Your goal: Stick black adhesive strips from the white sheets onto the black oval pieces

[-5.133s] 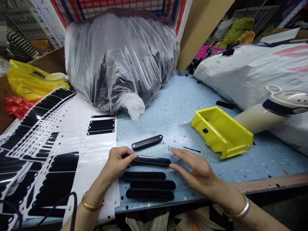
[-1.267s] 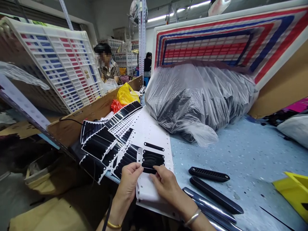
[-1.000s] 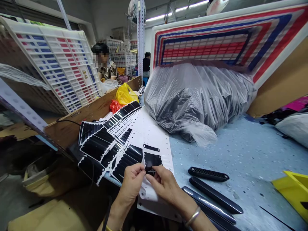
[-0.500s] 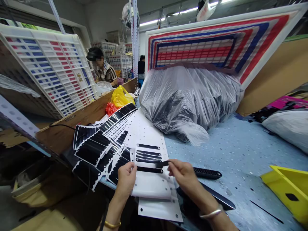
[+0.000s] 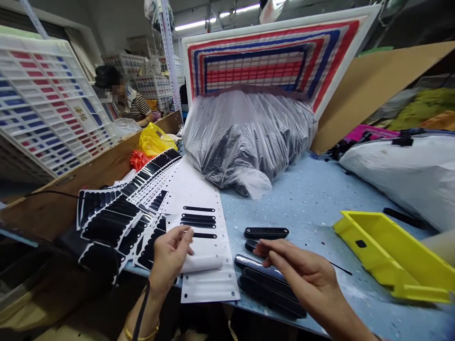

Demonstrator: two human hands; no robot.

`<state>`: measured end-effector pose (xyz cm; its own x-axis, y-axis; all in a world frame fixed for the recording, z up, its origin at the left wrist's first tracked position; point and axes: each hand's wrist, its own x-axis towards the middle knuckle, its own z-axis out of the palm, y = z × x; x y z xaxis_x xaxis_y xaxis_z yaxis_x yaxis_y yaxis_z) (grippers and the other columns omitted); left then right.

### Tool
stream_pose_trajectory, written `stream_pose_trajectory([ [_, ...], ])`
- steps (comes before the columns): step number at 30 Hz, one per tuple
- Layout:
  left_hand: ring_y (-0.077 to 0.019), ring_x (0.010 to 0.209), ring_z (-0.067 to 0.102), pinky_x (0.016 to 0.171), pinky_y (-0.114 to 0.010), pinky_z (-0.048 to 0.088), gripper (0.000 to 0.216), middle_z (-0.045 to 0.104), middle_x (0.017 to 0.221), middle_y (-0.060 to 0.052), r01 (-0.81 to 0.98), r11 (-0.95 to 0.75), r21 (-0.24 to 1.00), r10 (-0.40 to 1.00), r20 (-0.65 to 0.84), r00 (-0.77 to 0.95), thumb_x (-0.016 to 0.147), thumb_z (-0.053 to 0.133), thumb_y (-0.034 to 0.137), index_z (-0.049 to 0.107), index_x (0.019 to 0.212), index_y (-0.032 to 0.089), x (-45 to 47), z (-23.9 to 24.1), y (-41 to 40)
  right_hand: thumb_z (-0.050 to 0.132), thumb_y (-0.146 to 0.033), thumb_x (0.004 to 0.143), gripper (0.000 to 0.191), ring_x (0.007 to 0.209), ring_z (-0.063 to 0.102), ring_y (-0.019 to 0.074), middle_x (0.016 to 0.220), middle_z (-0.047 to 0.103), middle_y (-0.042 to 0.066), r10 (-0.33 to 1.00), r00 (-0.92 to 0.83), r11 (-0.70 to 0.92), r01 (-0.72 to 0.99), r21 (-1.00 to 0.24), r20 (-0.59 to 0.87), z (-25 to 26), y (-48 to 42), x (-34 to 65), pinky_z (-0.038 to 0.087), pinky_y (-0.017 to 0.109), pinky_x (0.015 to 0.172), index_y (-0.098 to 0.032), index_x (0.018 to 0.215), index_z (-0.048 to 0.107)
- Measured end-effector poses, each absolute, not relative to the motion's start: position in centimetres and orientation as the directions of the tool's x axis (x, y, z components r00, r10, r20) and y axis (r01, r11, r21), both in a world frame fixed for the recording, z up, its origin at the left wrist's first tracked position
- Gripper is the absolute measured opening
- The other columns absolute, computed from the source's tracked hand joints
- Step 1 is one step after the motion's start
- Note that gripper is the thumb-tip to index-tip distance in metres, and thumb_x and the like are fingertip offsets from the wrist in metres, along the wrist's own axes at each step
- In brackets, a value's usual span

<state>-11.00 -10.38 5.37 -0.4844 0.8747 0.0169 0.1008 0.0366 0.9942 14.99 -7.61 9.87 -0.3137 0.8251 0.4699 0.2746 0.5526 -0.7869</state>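
Note:
My left hand is closed at the left side of a white backing sheet, thumb against fingers. Across that sheet lie several narrow black adhesive strips; its lower part curls over. Over on the right, my right hand reaches down with its fingertips on a long black piece, most of which it hides. Behind the fingers lies a black piece with a perforated face. Closer to me are a glossy black piece and more dark pieces, partly under my hand.
Fanned sheets of black strips cover the table's left. A large clear plastic bag of dark items stands behind. A yellow bin is at the right, near a white sack. A co-worker sits beyond the wooden board.
My right hand has left the sheet and moved right to the black pieces; the small black strip it held no longer shows. My left hand stays by the sheet. The view has turned right.

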Motion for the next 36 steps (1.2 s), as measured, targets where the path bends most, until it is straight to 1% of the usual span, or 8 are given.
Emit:
stream_pose_trajectory([
  [3,-0.0154,0.038,0.059,0.033,-0.019,0.029,0.045,0.066,0.057,-0.004,-0.332,0.178,0.926,0.966,-0.229,-0.119,0.069,0.072,0.056,0.066,0.081,0.013,-7.2,6.7,-10.2,0.057,-0.019,0.090,0.023,0.069,0.075,0.0190,0.085,0.078,0.004,0.750,-0.404,0.652,0.322,-0.686,0.524,10.1,-9.8,15.7,0.063,0.024,0.059,-0.026,0.102,0.075],
  [6,-0.0139,0.032,0.056,0.030,-0.016,0.028,0.042,0.065,0.050,-0.003,-0.465,0.276,0.841,0.956,-0.292,0.038,0.061,0.081,0.047,0.065,0.079,0.012,-5.1,6.8,-10.2,0.059,-0.021,0.090,0.026,0.082,0.076,0.0232,0.094,0.078,0.004,0.706,-0.421,0.708,0.422,-0.566,0.570,8.5,-11.9,17.7,0.066,0.030,0.071,-0.030,0.111,0.072],
  [12,-0.0157,0.037,0.062,0.032,-0.016,0.037,0.042,0.067,0.049,-0.004,-0.481,0.248,0.841,0.952,-0.302,-0.038,0.056,0.086,0.039,0.065,0.079,0.012,-4.1,6.0,-10.0,0.063,-0.036,0.089,0.032,0.086,0.075,0.0272,0.106,0.076,0.008,0.806,-0.354,0.587,0.582,-0.562,0.475,5.9,-13.3,21.6,0.066,0.035,0.071,-0.028,0.119,0.069],
  [19,-0.0164,0.042,0.065,0.034,-0.016,0.040,0.045,0.069,0.053,-0.005,-0.459,0.237,0.856,0.961,-0.276,-0.018,0.059,0.085,0.043,0.063,0.083,0.012,-1.2,6.5,-9.1,0.066,-0.021,0.089,0.018,0.075,0.072,0.0195,0.088,0.076,0.006,0.665,-0.335,0.726,0.501,-0.471,0.668,7.5,-9.5,20.1,0.061,0.028,0.066,-0.022,0.106,0.070],
  [27,-0.0192,0.048,0.068,0.036,-0.019,0.042,0.046,0.071,0.061,-0.007,-0.298,0.236,0.925,0.971,-0.234,0.044,0.069,0.077,0.047,0.066,0.095,0.011,0.5,5.4,-7.7,0.051,-0.009,0.093,0.018,0.061,0.063,0.0170,0.071,0.068,0.006,0.627,-0.431,0.757,0.536,-0.374,0.650,6.1,-7.8,20.0,0.052,0.028,0.056,-0.016,0.095,0.068],
  [29,-0.0168,0.043,0.064,0.034,-0.020,0.040,0.045,0.069,0.061,-0.005,-0.078,0.131,0.988,0.991,-0.132,-0.014,0.072,0.074,0.044,0.068,0.102,0.011,0.3,4.5,-7.1,0.052,-0.011,0.093,0.018,0.060,0.063,0.0165,0.069,0.068,0.005,0.636,-0.424,0.747,0.549,-0.376,0.645,6.5,-7.1,21.4,0.052,0.028,0.055,-0.017,0.093,0.069],
  [32,-0.0161,0.051,0.064,0.045,-0.024,0.048,0.027,0.071,0.069,-0.005,0.317,-0.258,0.913,0.957,0.287,-0.048,0.080,0.068,0.031,0.071,0.101,0.015,0.1,3.6,-6.1,0.058,-0.018,0.092,0.013,0.059,0.065,0.0160,0.068,0.069,0.004,0.717,-0.340,0.658,0.618,-0.430,0.609,6.8,-5.7,24.2,0.052,0.026,0.055,-0.019,0.088,0.070],
  [36,-0.0213,0.078,0.067,0.072,-0.034,0.054,0.020,0.073,0.083,-0.009,0.437,-0.673,0.597,0.740,0.545,0.395,0.088,0.051,0.012,0.070,0.089,0.018,1.2,3.4,-4.9,0.064,-0.031,0.088,0.015,0.056,0.065,0.0168,0.067,0.071,0.003,0.842,-0.167,0.461,0.718,-0.522,0.514,6.1,-3.9,26.8,0.052,0.027,0.052,-0.020,0.082,0.072],
])
